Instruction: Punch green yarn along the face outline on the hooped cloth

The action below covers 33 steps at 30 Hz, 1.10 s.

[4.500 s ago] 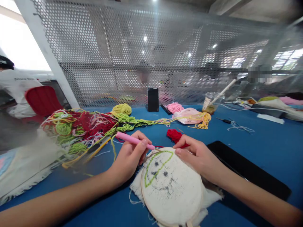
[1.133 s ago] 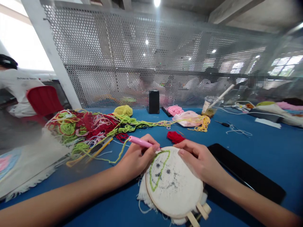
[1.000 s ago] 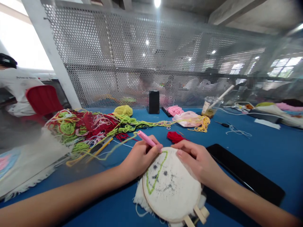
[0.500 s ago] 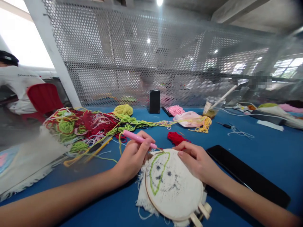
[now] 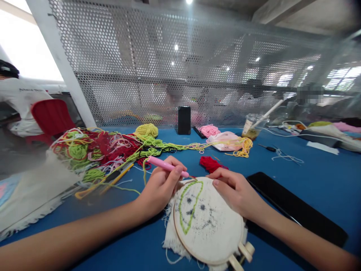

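Note:
Pinched in the fingers of my left hand [image 5: 162,186] is a pink punch needle [image 5: 166,165]. Green yarn trails from its back end, and its metal tip meets the cloth near the top of the outline. My right hand [image 5: 232,188] grips the upper right rim of a round wooden embroidery hoop [image 5: 180,246], fingers hidden behind it. White cloth [image 5: 220,233] is stretched in the hoop, with dark drawn face marks and a stitched green loop [image 5: 184,227]. Its wooden clamp end [image 5: 244,252] points toward me at the lower right.
A tangled yarn heap [image 5: 104,150] covers the table's left side. Red yarn [image 5: 210,164] lies behind the hoop; a black tray-like slab [image 5: 296,207] is at right. A phone [image 5: 184,120] and a drink cup [image 5: 251,128] stand farther back. A seated person [image 5: 19,101] is at far left.
Hands, punch needle and hoop appear shifted very slightly to the right, while the view itself has also moved a little. Both grips stay the same.

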Each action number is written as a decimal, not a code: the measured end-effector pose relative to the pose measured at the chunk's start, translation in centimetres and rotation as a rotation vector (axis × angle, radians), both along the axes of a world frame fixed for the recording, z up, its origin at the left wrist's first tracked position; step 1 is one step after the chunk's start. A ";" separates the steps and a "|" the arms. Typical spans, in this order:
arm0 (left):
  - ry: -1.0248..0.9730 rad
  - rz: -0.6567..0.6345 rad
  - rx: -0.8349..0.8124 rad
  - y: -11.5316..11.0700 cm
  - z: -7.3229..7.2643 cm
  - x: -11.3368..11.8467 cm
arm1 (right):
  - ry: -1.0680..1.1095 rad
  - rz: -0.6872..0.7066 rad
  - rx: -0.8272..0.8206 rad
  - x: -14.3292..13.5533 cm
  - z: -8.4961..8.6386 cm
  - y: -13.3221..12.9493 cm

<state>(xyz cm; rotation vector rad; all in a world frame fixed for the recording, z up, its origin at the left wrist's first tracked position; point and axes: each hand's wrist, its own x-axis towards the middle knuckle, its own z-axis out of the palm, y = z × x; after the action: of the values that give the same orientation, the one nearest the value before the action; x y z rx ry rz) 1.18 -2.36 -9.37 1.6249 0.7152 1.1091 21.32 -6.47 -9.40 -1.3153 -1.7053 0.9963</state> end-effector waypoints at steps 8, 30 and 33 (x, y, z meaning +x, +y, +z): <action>0.004 0.003 0.032 0.1 -0.1 0.1 | -0.027 -0.010 0.029 0.1 -0.1 0.2; 0.466 -0.143 0.416 0.9 1.0 0.9 | 0.180 0.003 -0.032 -0.5 -0.3 -0.3; 0.409 -0.086 0.356 0.9 0.8 0.7 | 0.178 -0.016 -0.043 -0.4 -0.4 -0.1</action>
<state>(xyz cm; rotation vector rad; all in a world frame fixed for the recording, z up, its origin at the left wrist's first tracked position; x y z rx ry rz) 1.91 -1.42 -8.61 2.2043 0.7260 0.8832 20.88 -6.61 -9.76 -1.2267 -1.5448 1.1126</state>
